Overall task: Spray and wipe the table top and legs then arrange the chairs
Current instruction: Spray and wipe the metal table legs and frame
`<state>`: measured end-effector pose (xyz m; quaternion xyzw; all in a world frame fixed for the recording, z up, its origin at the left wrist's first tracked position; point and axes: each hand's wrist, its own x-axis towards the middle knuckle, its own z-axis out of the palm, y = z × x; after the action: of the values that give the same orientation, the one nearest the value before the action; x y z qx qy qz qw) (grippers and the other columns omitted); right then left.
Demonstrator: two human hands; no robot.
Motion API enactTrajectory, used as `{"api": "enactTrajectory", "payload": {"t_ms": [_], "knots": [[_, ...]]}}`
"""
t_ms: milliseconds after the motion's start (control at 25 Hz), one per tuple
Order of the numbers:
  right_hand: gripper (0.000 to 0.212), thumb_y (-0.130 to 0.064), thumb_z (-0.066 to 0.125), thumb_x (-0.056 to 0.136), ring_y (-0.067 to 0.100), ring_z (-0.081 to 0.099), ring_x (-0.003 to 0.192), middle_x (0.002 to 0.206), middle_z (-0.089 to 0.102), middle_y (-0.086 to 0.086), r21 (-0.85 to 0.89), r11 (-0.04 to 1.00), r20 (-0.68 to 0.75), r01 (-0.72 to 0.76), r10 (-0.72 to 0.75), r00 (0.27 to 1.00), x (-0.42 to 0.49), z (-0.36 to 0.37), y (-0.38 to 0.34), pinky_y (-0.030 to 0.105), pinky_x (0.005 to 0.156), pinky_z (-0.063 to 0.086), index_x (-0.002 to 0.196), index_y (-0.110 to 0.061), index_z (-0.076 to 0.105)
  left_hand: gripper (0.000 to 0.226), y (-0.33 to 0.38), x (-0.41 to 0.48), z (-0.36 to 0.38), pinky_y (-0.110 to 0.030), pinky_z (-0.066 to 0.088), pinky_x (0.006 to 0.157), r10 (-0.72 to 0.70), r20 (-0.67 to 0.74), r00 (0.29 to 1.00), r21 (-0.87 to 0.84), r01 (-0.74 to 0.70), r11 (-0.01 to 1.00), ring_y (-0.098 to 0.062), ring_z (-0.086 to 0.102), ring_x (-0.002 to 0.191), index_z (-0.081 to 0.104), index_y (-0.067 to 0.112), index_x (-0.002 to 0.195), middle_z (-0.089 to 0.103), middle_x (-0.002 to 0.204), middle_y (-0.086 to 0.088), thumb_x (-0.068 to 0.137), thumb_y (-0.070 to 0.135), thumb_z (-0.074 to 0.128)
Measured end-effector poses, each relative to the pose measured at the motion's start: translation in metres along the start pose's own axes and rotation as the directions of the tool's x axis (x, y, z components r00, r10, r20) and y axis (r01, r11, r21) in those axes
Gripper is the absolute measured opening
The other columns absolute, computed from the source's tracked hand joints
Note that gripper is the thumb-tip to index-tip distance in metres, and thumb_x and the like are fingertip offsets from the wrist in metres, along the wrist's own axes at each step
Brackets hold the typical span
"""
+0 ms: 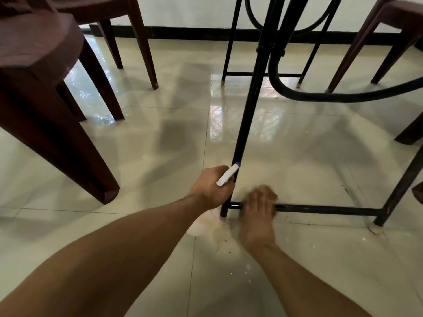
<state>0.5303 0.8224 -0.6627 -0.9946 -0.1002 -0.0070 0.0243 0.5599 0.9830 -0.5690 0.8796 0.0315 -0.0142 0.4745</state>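
I look under the table at its black metal frame. My left hand [211,188] grips a white spray bottle [228,175] with a purple tip, held against the near upright leg [247,115]. My right hand [259,208] is blurred and curled over the low horizontal crossbar [325,209] just right of that leg. A brownish cloth [273,195] seems to be bunched under its fingers, though the blur makes it hard to tell. The table top is out of view.
Dark brown plastic chairs stand at the left [45,92], back left [128,35] and right [375,42]. Curved black braces [320,97] cross under the table. The glossy tiled floor [160,138] shows crumbs and a pale stain [203,224] near the leg's foot.
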Motion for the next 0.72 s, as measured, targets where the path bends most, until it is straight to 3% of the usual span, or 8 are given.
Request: {"api": "enactTrajectory", "payload": {"t_ms": [200, 280, 360, 400, 480, 520, 600, 720], "knots": [[0.078, -0.019, 0.055, 0.084, 0.038, 0.017, 0.151, 0.158, 0.032, 0.022, -0.086, 0.937, -0.097, 0.337, -0.345, 0.934, -0.001, 0.029, 0.015, 0.052, 0.121, 0.005, 0.154, 0.000, 0.026, 0.016, 0.001, -0.015, 0.008, -0.039, 0.051, 0.053, 0.049, 0.105, 0.993, 0.075, -0.057, 0.996, -0.025, 0.057, 0.056, 0.056, 0.022, 0.075, 0.061, 0.067, -0.001, 0.091, 0.022, 0.057], [0.073, -0.014, 0.047, 0.085, 0.033, 0.017, 0.151, 0.159, 0.031, 0.015, -0.002, 0.995, -0.029, 0.095, -0.095, 0.995, 0.009, 0.019, 0.051, 0.050, 0.123, 0.003, 0.155, -0.007, 0.027, 0.010, 0.005, -0.019, 0.017, -0.042, 0.050, 0.055, 0.089, 0.158, 0.984, 0.120, -0.108, 0.987, -0.029, 0.060, 0.060, 0.057, 0.021, 0.077, 0.063, 0.069, -0.003, 0.087, 0.024, 0.055], [0.067, -0.015, 0.047, 0.088, 0.034, 0.013, 0.150, 0.158, 0.029, 0.014, 0.107, 0.958, -0.033, -0.266, 0.271, 0.962, 0.017, 0.008, 0.063, 0.052, 0.123, 0.001, 0.152, -0.006, 0.029, 0.011, 0.013, -0.019, 0.031, -0.045, 0.053, 0.060, 0.095, 0.151, 0.984, 0.111, -0.112, 0.987, -0.031, 0.061, 0.065, 0.059, 0.019, 0.078, 0.064, 0.070, -0.004, 0.088, 0.023, 0.056], [0.065, -0.016, 0.048, 0.089, 0.037, 0.013, 0.149, 0.156, 0.029, 0.015, 0.125, 0.949, -0.031, -0.290, 0.295, 0.955, 0.017, 0.002, 0.053, 0.054, 0.122, 0.000, 0.150, -0.005, 0.030, 0.011, 0.017, -0.017, 0.039, -0.046, 0.055, 0.061, 0.067, 0.126, 0.990, 0.079, -0.077, 0.994, -0.030, 0.061, 0.066, 0.061, 0.017, 0.078, 0.064, 0.071, -0.003, 0.088, 0.021, 0.058], [0.067, -0.016, 0.051, 0.081, 0.045, 0.025, 0.143, 0.151, 0.035, 0.018, 0.159, 0.987, -0.060, -0.003, 0.013, 0.998, 0.008, 0.008, 0.038, 0.058, 0.120, 0.007, 0.145, -0.005, 0.034, 0.008, 0.023, -0.013, 0.058, -0.045, 0.056, 0.060, -0.033, 0.103, 0.994, -0.062, 0.039, 0.997, -0.027, 0.060, 0.062, 0.062, 0.014, 0.077, 0.062, 0.067, 0.001, 0.083, 0.019, 0.059], [0.070, -0.016, 0.056, 0.079, 0.046, 0.029, 0.142, 0.151, 0.037, 0.017, 0.159, 0.961, -0.085, 0.225, -0.214, 0.973, -0.001, 0.014, 0.040, 0.058, 0.120, 0.013, 0.145, -0.006, 0.036, 0.008, 0.027, -0.009, 0.070, -0.042, 0.054, 0.058, -0.068, 0.131, 0.989, -0.131, 0.085, 0.988, -0.024, 0.058, 0.058, 0.062, 0.014, 0.075, 0.060, 0.063, 0.004, 0.080, 0.020, 0.058], [0.071, -0.014, 0.068, 0.076, 0.041, 0.033, 0.144, 0.151, 0.043, 0.017, 0.136, 0.887, -0.067, 0.441, -0.436, 0.898, -0.002, 0.014, 0.073, 0.052, 0.122, 0.019, 0.144, -0.007, 0.046, 0.010, 0.035, -0.002, 0.092, -0.035, 0.050, 0.054, -0.087, 0.232, 0.969, -0.187, 0.132, 0.973, -0.022, 0.056, 0.050, 0.060, 0.013, 0.072, 0.058, 0.059, 0.004, 0.080, 0.017, 0.056], [0.061, -0.014, 0.055, 0.081, 0.040, 0.040, 0.140, 0.147, 0.047, 0.018, 0.070, 0.975, -0.025, 0.213, -0.211, 0.977, 0.011, 0.003, 0.153, 0.049, 0.122, 0.021, 0.142, -0.008, 0.050, 0.010, 0.045, 0.004, 0.124, -0.031, 0.046, 0.046, -0.139, 0.350, 0.926, -0.168, 0.208, 0.964, -0.026, 0.053, 0.037, 0.062, 0.007, 0.078, 0.064, 0.072, -0.005, 0.086, 0.006, 0.056]]}}
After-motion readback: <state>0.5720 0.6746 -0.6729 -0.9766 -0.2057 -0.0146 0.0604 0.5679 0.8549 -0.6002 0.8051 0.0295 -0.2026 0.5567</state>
